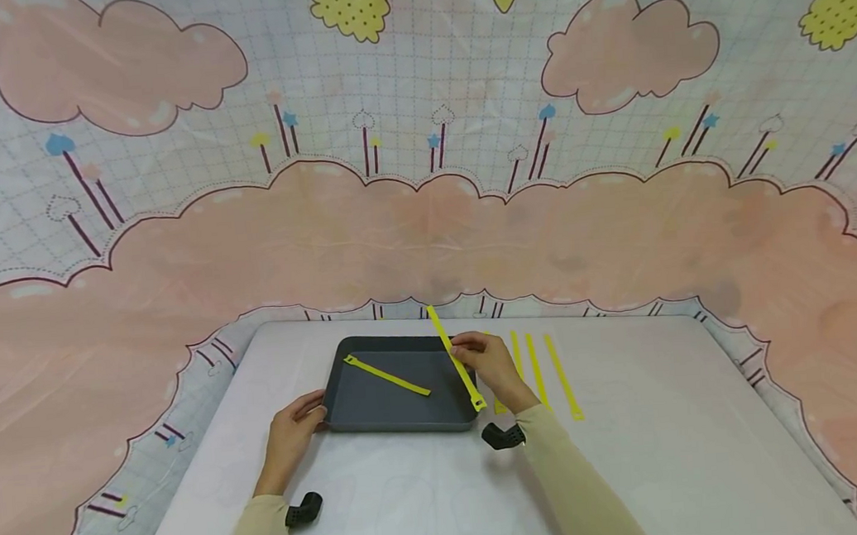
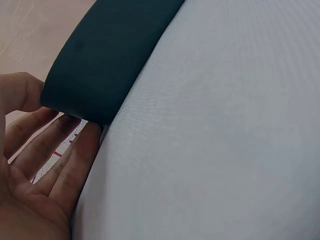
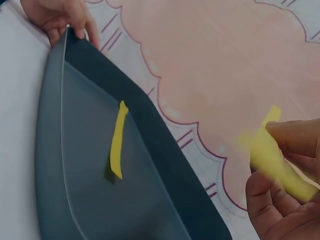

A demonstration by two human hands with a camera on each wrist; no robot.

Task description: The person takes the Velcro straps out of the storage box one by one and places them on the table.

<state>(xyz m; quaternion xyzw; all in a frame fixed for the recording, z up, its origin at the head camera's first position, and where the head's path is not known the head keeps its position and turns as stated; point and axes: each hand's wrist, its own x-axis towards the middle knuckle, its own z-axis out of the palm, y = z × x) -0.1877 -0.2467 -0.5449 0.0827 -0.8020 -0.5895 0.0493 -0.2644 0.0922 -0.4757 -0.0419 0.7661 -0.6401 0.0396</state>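
Note:
A dark grey tray (image 1: 379, 408) rests on the white table. My left hand (image 1: 291, 434) grips its left side, the thumb at the rim and the other fingers against the wall in the left wrist view. Between thumb and fingers, my right hand (image 1: 491, 367) pinches a yellow cable strap (image 1: 467, 381) with a slotted wider end, held over the tray's right side. That strap is blurred in the right wrist view. Another yellow strap (image 1: 387, 376) lies slantwise on the tray's floor.
Several more yellow straps (image 1: 564, 378) lie roughly side by side on the table (image 1: 655, 417), right of the tray and partly behind my right hand. A patterned cloth (image 1: 427, 243) with pink clouds hangs behind and around the table.

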